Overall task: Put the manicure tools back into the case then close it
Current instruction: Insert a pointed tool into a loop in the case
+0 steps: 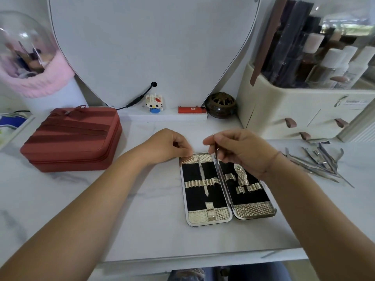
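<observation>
The manicure case (pixel 211 217) lies open flat on the marble table, black lining with gold straps. One slim metal tool (pixel 203 178) sits strapped in its left half. My left hand (pixel 172 146) rests with fingers curled on the case's top left corner. My right hand (pixel 241 151) hovers over the top of the case, pinching a thin metal tool (pixel 215 157) that points down toward the hinge. A pile of several loose metal tools (pixel 318 162) lies on the table to the right.
A red zipped box (pixel 73 138) stands at the left. A cream cosmetics organiser (pixel 304 110) fills the back right. A mirror, a small brick figure (pixel 155 103), a red lighter (pixel 191 109) and a dark round burner (pixel 221 105) stand behind the case.
</observation>
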### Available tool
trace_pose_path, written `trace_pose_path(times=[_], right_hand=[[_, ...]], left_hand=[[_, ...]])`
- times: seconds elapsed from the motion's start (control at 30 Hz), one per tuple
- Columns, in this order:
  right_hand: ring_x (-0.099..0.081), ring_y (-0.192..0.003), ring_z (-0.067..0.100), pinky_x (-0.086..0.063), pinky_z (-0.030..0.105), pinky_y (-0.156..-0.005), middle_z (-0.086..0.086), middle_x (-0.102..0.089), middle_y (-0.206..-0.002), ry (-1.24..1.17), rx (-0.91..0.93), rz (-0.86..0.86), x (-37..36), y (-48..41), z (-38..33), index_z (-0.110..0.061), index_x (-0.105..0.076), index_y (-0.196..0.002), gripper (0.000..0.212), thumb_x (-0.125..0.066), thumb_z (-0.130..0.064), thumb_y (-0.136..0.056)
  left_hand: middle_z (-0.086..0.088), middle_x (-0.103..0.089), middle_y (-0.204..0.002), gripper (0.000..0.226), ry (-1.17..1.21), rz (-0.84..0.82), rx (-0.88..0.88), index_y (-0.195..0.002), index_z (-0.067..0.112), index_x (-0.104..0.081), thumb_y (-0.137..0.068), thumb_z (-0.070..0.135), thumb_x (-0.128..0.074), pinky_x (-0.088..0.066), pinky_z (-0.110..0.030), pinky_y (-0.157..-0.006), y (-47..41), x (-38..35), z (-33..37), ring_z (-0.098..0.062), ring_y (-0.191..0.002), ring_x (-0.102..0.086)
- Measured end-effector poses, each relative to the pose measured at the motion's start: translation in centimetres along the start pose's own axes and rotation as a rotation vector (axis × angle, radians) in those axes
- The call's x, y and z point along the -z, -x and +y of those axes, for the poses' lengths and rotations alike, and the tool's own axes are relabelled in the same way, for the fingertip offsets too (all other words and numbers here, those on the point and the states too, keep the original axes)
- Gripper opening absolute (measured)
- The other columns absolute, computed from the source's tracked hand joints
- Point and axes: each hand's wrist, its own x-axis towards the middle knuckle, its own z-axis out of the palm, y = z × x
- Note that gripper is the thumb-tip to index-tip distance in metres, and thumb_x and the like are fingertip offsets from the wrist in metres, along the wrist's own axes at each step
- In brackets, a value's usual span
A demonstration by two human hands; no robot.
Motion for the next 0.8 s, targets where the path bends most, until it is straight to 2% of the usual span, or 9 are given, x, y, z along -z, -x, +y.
trace_pose_path(times=[0.13, 0.23, 0.4, 0.5, 0.63, 0.8], right_hand=[[-0.05, -0.049, 0.005, -0.046, 0.015, -0.048, 0.006, -0.06, -0.07, -0.06, -0.056, 0.011, -0.7, -1.8, 0.7, -0.004, -0.064, -0.084, 0.024, -0.044, -0.011, -0.096], [-0.054, -0.05, 0.007, -0.049, 0.015, -0.048, 0.008, -0.062, -0.068, -0.158, -0.073, -0.001, -0.8, -2.1, 0.8, 0.0, -0.064, -0.088, 0.014, -0.054, -0.01, -0.091], [-0.055, -0.047, 0.006, -0.05, 0.014, -0.048, 0.009, -0.064, -0.068, -0.177, -0.036, 0.098, -1.7, -2.6, 1.4, 0.0, -0.064, -0.091, 0.01, -0.063, -0.008, -0.085], [-0.056, -0.048, 0.006, -0.05, 0.014, -0.05, 0.009, -0.066, -0.07, -0.17, -0.016, 0.111, -1.9, -2.8, 1.6, 0.0, -0.065, -0.09, 0.01, -0.061, -0.008, -0.087], [-0.053, -0.049, 0.005, -0.048, 0.014, -0.049, 0.007, -0.066, -0.071, -0.135, -0.034, 0.027, -1.8, -2.9, 1.7, -0.002, -0.066, -0.093, 0.019, -0.05, -0.011, -0.094], [-0.048, -0.047, 0.006, -0.046, 0.014, -0.05, 0.007, -0.053, -0.063, -0.003, -0.011, 0.021, -2.2, -3.2, 2.0, -0.003, -0.068, -0.095, 0.02, -0.049, -0.009, -0.094]], left_hand=[[0.005, -0.071, -0.075, 0.005, 0.002, -0.008, -0.021, -0.083, 0.018, -0.076, -0.079, 0.021, -0.075, -0.042, -0.007, -0.059, -0.1, 0.0, -0.2, 0.004, -0.061, -0.055], [0.004, -0.071, -0.075, 0.003, -0.001, -0.009, -0.036, -0.081, 0.02, -0.075, -0.079, 0.022, -0.075, -0.041, -0.008, -0.059, -0.1, 0.0, -0.2, 0.004, -0.061, -0.055], [0.008, -0.07, -0.072, 0.003, -0.014, -0.013, -0.051, -0.077, 0.024, -0.073, -0.079, 0.022, -0.074, -0.042, -0.007, -0.059, -0.1, 0.1, -0.1, 0.006, -0.06, -0.056], [0.008, -0.069, -0.071, 0.001, -0.011, -0.009, -0.044, -0.078, 0.022, -0.074, -0.079, 0.022, -0.074, -0.041, -0.006, -0.058, 0.0, 0.1, -0.1, 0.006, -0.059, -0.055], [0.012, -0.065, -0.063, 0.003, -0.006, -0.006, -0.039, -0.077, 0.023, -0.074, -0.08, 0.022, -0.074, -0.038, -0.004, -0.054, 0.1, 0.1, 0.0, 0.007, -0.055, -0.053], [0.017, -0.061, -0.054, 0.008, -0.011, -0.002, -0.034, -0.073, 0.027, -0.071, -0.079, 0.023, -0.075, -0.034, -0.003, -0.05, 0.1, 0.2, 0.1, 0.008, -0.051, -0.051]])
